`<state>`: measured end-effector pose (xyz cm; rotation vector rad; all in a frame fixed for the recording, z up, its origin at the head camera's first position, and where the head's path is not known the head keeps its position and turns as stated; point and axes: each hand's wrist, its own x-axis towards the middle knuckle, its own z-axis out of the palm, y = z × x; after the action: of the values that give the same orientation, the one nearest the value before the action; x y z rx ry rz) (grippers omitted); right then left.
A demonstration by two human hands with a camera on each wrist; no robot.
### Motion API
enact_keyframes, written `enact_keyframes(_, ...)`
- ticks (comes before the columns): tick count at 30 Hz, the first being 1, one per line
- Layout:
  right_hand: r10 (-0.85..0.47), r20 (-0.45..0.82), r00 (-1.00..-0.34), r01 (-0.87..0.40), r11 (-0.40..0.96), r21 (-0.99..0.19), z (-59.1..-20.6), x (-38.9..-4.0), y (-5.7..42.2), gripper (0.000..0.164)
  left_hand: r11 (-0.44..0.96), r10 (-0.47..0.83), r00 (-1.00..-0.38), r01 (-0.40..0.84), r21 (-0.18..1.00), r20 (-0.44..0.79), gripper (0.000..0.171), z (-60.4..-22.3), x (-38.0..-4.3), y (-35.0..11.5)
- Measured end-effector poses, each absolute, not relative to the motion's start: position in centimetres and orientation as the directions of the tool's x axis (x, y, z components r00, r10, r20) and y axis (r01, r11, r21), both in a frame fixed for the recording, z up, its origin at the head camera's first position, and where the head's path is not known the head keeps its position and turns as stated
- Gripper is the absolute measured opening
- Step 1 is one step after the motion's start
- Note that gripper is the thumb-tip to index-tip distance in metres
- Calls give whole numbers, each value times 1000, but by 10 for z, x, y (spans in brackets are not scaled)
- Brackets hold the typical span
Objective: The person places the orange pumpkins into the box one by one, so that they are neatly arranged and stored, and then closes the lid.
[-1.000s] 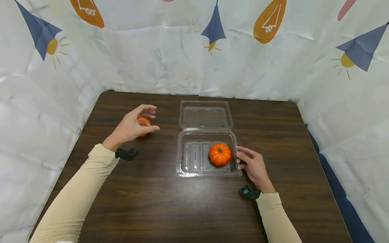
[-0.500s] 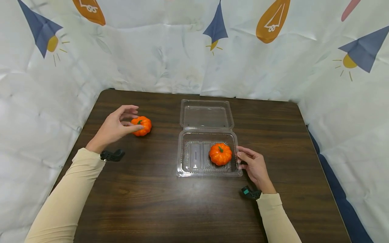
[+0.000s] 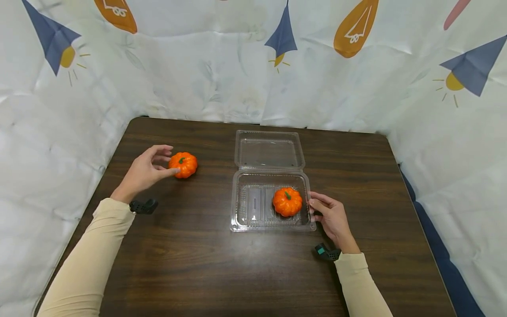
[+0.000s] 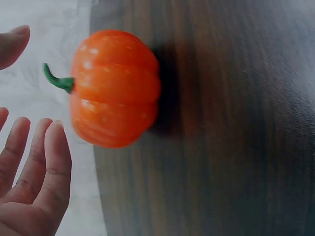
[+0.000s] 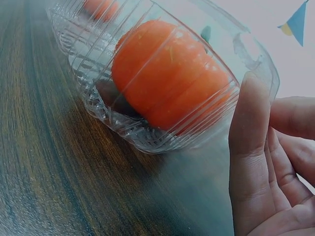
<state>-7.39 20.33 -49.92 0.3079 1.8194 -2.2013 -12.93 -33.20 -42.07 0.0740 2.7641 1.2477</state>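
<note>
Pumpkin 1 point(image 3: 287, 201) sits in the base of the clear container point(image 3: 255, 207), toward its right side, stem up; pumpkin 2 point(image 3: 184, 165) stands on the dark wooden table point(image 3: 206, 268), well to the left of the container. As things lie, then, 1 of the 2 is inside and 1 outside, and the lid point(image 3: 270, 149) is laid back on the far side, not closed over the base; I would judge the work only partway along, though the pictures do not settle what remains. Beside pumpkin 2, the left hand point(image 3: 143, 169) has its thumb and fingers spread well apart; the head view overlaps the thumb with the orange skin, but the left wrist view shows a gap, so it has hold of nothing. The right hand point(image 3: 332, 218) pinches the container's right edge between thumb and fingers, with little space between them.
</note>
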Motion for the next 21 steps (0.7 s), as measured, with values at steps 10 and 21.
enact_keyframes(10, -75, -311, -947, 320, -170, -932, -500, -73, 203, 28, 720, 63, -997, 12, 694, -47, 73, -440, -135, -340)
enact_keyframes(21, -83, -296, -951, 306, -170, -937, -503, -72, 203, 30, 763, 55, -997, 6, 646, -55, 82, -457, -140, -341)
